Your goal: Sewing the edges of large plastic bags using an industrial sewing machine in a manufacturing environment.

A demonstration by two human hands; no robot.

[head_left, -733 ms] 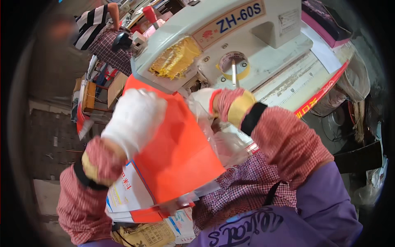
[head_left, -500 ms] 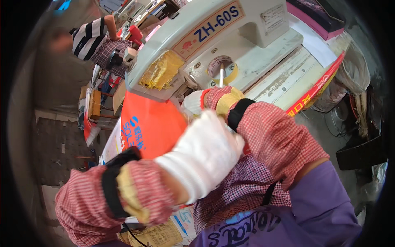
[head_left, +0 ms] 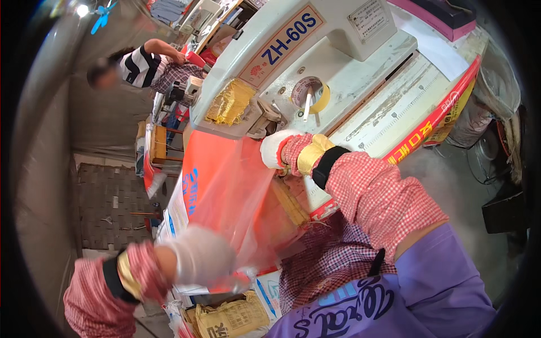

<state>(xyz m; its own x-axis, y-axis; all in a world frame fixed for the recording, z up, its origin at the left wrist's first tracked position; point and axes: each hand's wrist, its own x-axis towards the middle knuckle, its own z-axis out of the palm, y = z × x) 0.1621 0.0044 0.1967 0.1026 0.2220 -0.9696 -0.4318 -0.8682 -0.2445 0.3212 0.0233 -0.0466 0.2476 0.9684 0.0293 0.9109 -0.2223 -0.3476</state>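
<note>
A red printed bag (head_left: pixel 217 160) lies under the head of a large grey sewing machine (head_left: pixel 265 62). Thin see-through plastic (head_left: pixel 242 208) spreads over its near part, with a yellowish edge strip (head_left: pixel 290 204) beside it. My left hand (head_left: pixel 205 256), in a white glove, is low on the left at the bag's near side, its fingers smeared by motion. Close to the needle end of the machine is my right hand (head_left: pixel 279 147), in a white glove with a red cuff edge, touching the bag's upper right; its fingers are hidden.
A yellow tape roll (head_left: pixel 321 97) with a white stick (head_left: pixel 307 107) sits on the machine bed. The table's ruler-marked edge (head_left: pixel 403 115) carries a red strip. Further off stands a person in a striped shirt (head_left: pixel 143 65). Brown paper sacks (head_left: pixel 234 316) lie below.
My left hand has swung down and left, away from my right hand, uncovering the see-through plastic. My right hand stays by the machine head. The view has shifted slightly.
</note>
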